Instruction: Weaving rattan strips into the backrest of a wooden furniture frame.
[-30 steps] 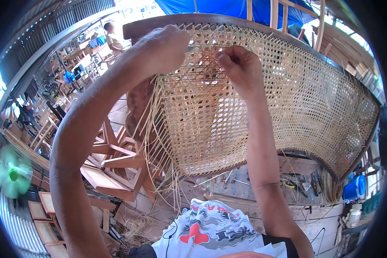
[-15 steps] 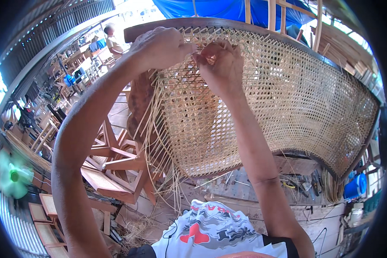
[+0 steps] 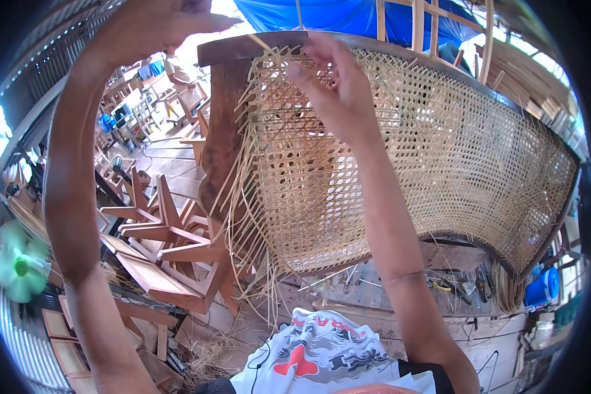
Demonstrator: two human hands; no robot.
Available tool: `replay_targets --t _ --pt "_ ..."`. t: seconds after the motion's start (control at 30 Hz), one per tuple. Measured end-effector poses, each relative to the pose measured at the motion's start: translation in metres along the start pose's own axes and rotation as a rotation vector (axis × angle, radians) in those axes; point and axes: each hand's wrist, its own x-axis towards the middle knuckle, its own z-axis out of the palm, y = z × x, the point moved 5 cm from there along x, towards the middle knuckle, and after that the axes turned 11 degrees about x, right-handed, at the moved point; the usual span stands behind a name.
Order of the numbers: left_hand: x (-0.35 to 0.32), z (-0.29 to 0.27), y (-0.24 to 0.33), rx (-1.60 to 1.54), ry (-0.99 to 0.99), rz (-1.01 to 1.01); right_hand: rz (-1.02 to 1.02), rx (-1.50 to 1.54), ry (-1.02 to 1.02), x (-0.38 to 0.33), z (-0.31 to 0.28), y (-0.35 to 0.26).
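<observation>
A woven cane panel [image 3: 414,144] in openwork is stretched on a dark curved wooden frame [image 3: 223,49] in front of me. Beyond the frame's upper left end, my left hand [image 3: 157,26] is raised, partly cut off by the picture's top edge. A cane strand [image 3: 259,42] runs from the panel's top left corner toward its fingertips; the fingers look pinched on it, though glare hides the contact. My right hand [image 3: 341,92] is at the panel's upper edge, thumb and fingers apart, holding nothing visible. Loose cane ends [image 3: 236,217] hang from the panel's left side.
Unfinished wooden chair parts [image 3: 171,243] are piled at left, near a green fan [image 3: 21,266]. Tools [image 3: 469,285] and a blue bucket [image 3: 543,285] are at lower right. Cane scraps [image 3: 210,351] litter the floor. A person [image 3: 177,72] is in the far left background.
My left hand has moved up and left, away from the panel, with a strand now stretched toward it. My right hand has stayed near the upper edge, its fingers spreading apart.
</observation>
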Motion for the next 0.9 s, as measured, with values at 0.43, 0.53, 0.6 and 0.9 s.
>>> replay_targets --t 0.43,0.53,0.6,0.9 --pt "0.005 0.101 0.071 0.067 0.058 -0.033 0.054 0.039 0.087 -0.023 0.004 0.031" --pt "0.013 0.106 0.092 0.273 0.014 -0.016 0.079 -0.010 0.104 -0.023 0.004 0.036" --pt "0.015 0.107 0.097 0.301 0.022 -0.034 0.132 -0.009 0.177 -0.025 0.000 0.040" --pt "0.024 0.120 0.112 0.265 0.150 -0.005 0.098 -0.037 0.159 -0.023 -0.007 0.054"
